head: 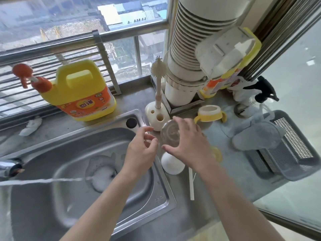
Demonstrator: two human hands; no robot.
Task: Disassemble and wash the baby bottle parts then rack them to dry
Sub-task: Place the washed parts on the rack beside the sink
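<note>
Head view, right hand [189, 145] fingers gripping clear round bottle [170, 134], left hand [140, 150] fingers loose

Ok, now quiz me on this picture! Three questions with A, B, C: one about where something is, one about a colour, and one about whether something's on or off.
1. Where is the clear bottle?
A on the floor
B in the right hand
C in a cupboard

2. What colour is the big soap jug?
A green
B blue
C yellow

3. The tap is:
A running
B off
C wrapped in a cloth

Answers: B, its fingers curl round the bottle; C, its body is yellow, with an orange label; A, a stream of water shoots into the sink.
</note>
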